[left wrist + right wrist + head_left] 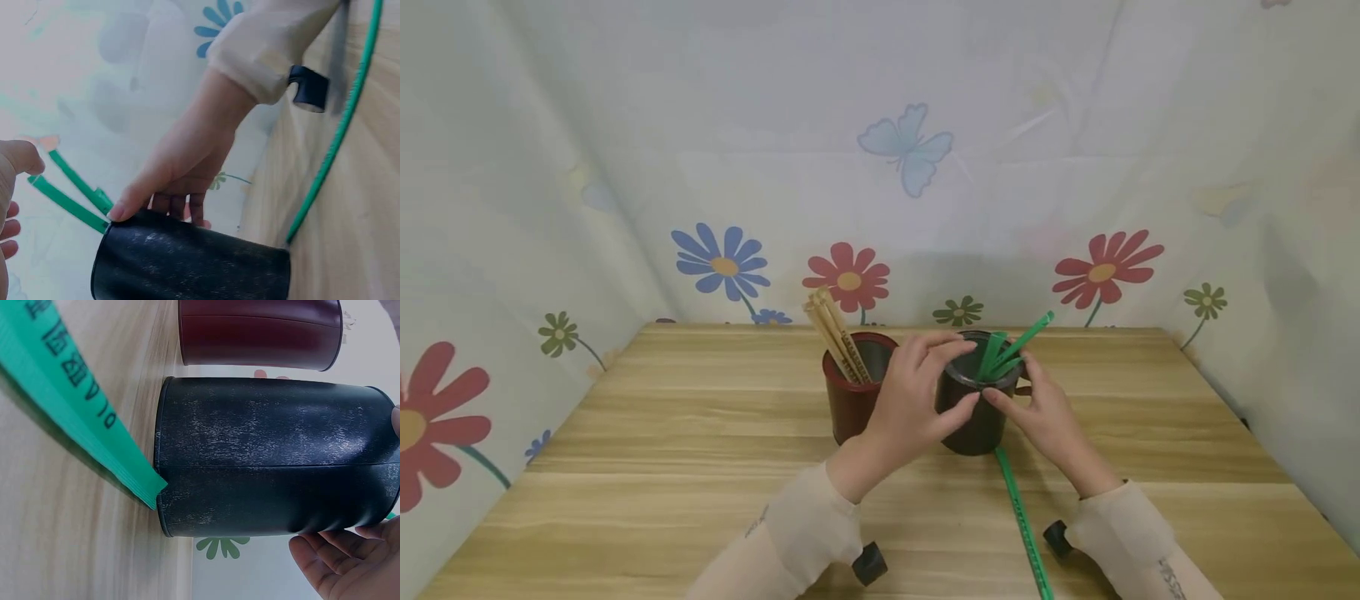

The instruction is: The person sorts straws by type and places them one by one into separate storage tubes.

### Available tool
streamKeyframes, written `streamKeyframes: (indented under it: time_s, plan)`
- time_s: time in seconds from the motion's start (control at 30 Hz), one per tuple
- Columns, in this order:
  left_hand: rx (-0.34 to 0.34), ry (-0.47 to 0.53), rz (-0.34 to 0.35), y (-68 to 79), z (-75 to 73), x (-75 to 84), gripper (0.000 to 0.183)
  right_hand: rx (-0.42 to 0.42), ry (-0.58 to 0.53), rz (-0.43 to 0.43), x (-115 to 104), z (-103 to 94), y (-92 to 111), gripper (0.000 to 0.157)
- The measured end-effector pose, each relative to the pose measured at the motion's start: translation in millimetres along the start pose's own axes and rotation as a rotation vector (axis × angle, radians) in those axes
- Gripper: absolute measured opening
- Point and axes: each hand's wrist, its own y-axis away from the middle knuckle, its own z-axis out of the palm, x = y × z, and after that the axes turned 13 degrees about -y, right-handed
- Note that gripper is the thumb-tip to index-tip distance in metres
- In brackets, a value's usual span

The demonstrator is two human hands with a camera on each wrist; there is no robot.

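Observation:
A black cup (973, 417) stands upright on the table with several slim green printed packets (998, 354) leaning out of it. My right hand (1052, 417) holds this cup from the right, thumb at the rim and fingers against its side. Over the left of the rim, my left hand (913, 396) has its thumb and fingers spread apart, with nothing between them. Another green printed packet (1024, 525) lies on the table, its far end by the cup's base. Just left stands a dark red cup (846, 412) holding several tan packets (835, 337); my left hand partly hides it.
The wooden table (700, 425) meets a white cloth backdrop (775, 167) with printed flowers and a butterfly along its far edge. Black pieces stick out by both cuffs, one of them a black block (869, 564) at the left cuff.

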Motion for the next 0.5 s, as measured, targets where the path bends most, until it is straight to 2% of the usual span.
streamKeyframes:
  time_s: [0.13,0.2,0.37,0.5]
  plan:
    - [0.074,-0.018,0.123,9.6,-1.4,7.3,0.045,-0.005,0.009,-0.016,0.0,0.2,-0.1,0.07]
    - [0.089,-0.017,0.201,14.3,-0.8,12.8,0.04,-0.007,0.009,-0.027,0.3,0.0,-0.2,0.069]
    - [0.028,-0.039,0.403,27.7,5.4,28.1,0.027,-0.012,-0.004,-0.02,-0.4,-0.4,-0.1,0.066]
    - [-0.049,-0.081,0.507,37.6,10.1,36.5,0.024,-0.009,-0.001,-0.005,-0.7,0.1,-0.2,0.069]
